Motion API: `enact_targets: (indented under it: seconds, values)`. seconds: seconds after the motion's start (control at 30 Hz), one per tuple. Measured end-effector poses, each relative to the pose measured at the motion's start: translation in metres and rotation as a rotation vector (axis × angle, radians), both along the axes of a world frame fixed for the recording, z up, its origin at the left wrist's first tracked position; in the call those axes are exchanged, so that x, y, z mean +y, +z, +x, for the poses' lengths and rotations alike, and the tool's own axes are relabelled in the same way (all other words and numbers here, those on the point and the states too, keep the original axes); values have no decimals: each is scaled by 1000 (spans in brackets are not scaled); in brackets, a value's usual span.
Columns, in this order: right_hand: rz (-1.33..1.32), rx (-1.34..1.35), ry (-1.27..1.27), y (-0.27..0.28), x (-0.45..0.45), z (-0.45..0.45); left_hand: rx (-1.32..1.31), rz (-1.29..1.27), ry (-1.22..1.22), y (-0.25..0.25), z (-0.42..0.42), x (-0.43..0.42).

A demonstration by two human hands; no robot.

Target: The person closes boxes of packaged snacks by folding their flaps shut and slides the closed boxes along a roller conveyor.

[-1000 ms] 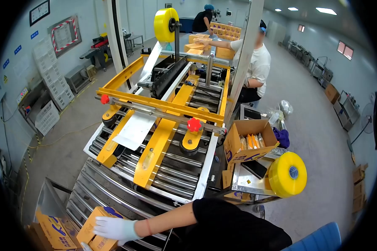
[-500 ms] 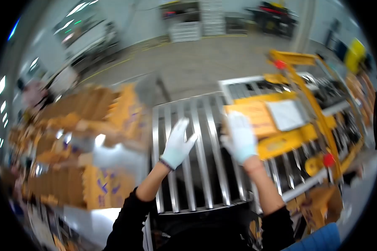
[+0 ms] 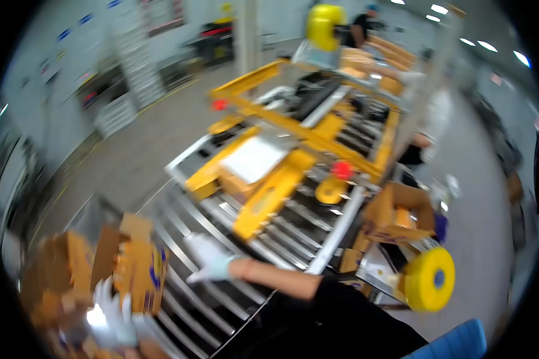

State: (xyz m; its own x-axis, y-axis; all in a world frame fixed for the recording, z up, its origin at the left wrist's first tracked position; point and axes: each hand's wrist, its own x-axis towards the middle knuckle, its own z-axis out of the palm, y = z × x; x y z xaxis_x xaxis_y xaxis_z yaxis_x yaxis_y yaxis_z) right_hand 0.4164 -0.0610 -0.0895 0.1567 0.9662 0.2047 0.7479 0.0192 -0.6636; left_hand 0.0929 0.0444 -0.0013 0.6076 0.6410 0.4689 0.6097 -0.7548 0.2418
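My left hand (image 3: 115, 317), in a white glove, is at the lower left with its fingers spread. It is up against the near side of an open cardboard carton (image 3: 147, 278) with blue print; blur hides whether they touch. Over the metal rollers (image 3: 188, 302) my right hand (image 3: 209, 257), also gloved in white, is stretched out open with nothing in it. Beyond it, a carton (image 3: 236, 182) with a white sheet (image 3: 254, 157) on top sits between the yellow guides (image 3: 275, 194) of the machine.
A yellow frame (image 3: 305, 134) with red knobs (image 3: 342, 170) spans the conveyor. To the right are an open carton (image 3: 410, 212) and a yellow tape roll (image 3: 429, 279). More cardboard (image 3: 54, 269) is stacked at left. A person (image 3: 428, 119) in white stands beyond the machine.
The view has swung right. The carton with the white sheet has moved away from my right hand, further into the machine. My left hand has gone from above the rollers to the cartons at left.
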Motion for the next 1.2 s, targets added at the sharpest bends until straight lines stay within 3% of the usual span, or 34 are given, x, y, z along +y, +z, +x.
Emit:
enact_targets:
  seconds: [0.03,0.1,0.17,0.2,0.23,0.3,0.33,0.37,0.4,0.43,0.47,0.5,0.57,0.63,0.67,0.7,0.77,0.8,0.83,0.87,0.93,1.0,1.03,1.07,1.1,1.13,1.17,1.2]
  values:
    - [119,180,57,-17,15,-19,19,39,-28,1,-10,-9]
    - [365,62,268,51,2,-20,38,30,-122,-3,-11,-9]
    - [492,-44,637,22,17,-43,59,-5,-198,-16,-16,2]
    - [485,-49,625,26,14,-44,65,-26,-243,-23,-21,13]
    - [203,-4,721,33,12,-46,73,-30,-317,-31,-24,26]
    - [-85,34,793,44,17,-39,73,50,-614,-47,-28,63]
    - [-122,275,737,49,27,-36,47,120,-777,-50,-24,76]
    - [-58,209,676,55,35,-33,5,66,-736,-63,-16,80]
    - [0,143,609,62,43,-30,-84,-152,-393,-58,3,62]
    - [151,-226,531,75,48,-29,-169,-362,-40,-61,15,53]
    - [479,-375,427,59,61,-31,-218,-255,30,-83,7,61]
    - [445,-414,364,93,44,-28,-221,-251,63,-97,10,60]
    - [366,-401,210,80,38,-42,-670,-466,339,-114,5,43]
    - [270,-364,327,72,6,-54,-554,-466,433,-117,-15,37]
    - [242,-352,373,58,-9,-54,-683,-670,270,-118,-17,38]
    - [155,-549,431,46,-6,-46,-812,-866,88,-118,-15,41]
    - [239,-500,393,46,-8,-19,-803,-890,98,-100,21,41]
    - [180,-512,301,49,1,-8,-1011,-1034,104,-87,56,37]
    - [121,-513,234,50,14,-1,-1097,-997,117,-83,88,33]
    - [159,-478,140,33,27,11,-1275,-1140,-11,-90,120,28]
    - [177,-538,52,49,41,25,-921,-905,-13,-82,177,3]
    - [14,-668,-7,61,56,30,-573,-1148,4,-63,204,-7]
    - [54,-766,-65,45,60,38,-491,-947,-131,-69,206,-1]
    - [55,-744,-89,51,54,42,-499,-962,-214,-84,200,12]
    - [47,-687,-80,54,49,48,-273,-647,-64,-46,176,14]
    - [75,-675,-58,49,46,54,-356,-406,42,-49,155,32]
    - [95,-664,-48,45,42,57,-383,-223,148,-10,128,46]
    - [91,-660,-56,44,42,55,-244,-235,398,18,98,65]
